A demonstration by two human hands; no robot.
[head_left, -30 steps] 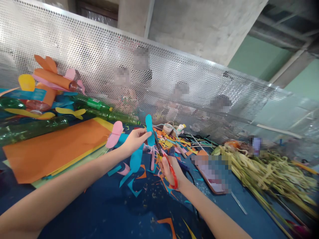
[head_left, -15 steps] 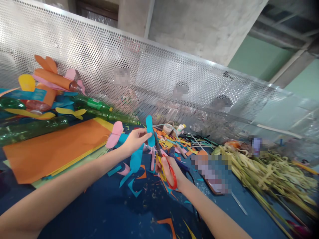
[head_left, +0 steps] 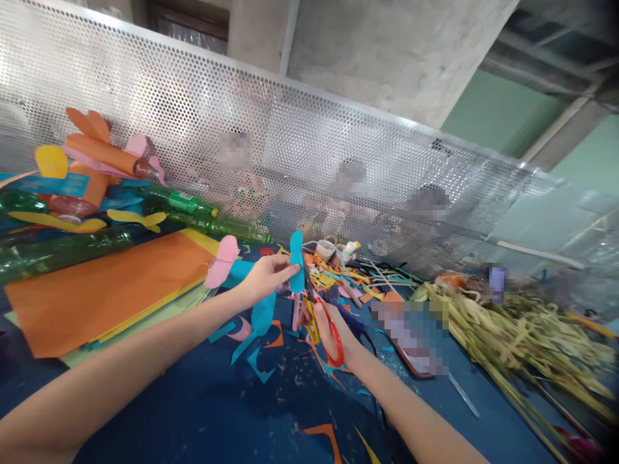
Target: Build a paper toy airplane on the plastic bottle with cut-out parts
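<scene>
Pinched between the fingertips of my left hand (head_left: 271, 278) is a small blue paper piece (head_left: 296, 258) with rounded ends, held upright above the table. My right hand (head_left: 329, 332) grips scissors (head_left: 334, 338) with red and yellow handles, and their dark blades point up along the right edge of the blue piece. Whether the blades touch the paper cannot be made out. Behind and below my left hand lies a larger blue paper shape (head_left: 262, 316), near a pink rounded piece (head_left: 222, 261).
Orange sheets (head_left: 111, 283) and green bottles (head_left: 82, 248) are on the left. Paper scraps (head_left: 333, 277) lie beyond the scissors. A phone (head_left: 411, 341) and pale green stalks (head_left: 503, 341) are on the right. People show blurred behind a perforated metal panel (head_left: 290, 129).
My left hand and the blue piece have moved slightly right and down, and the piece is turned a little. My right hand has barely moved.
</scene>
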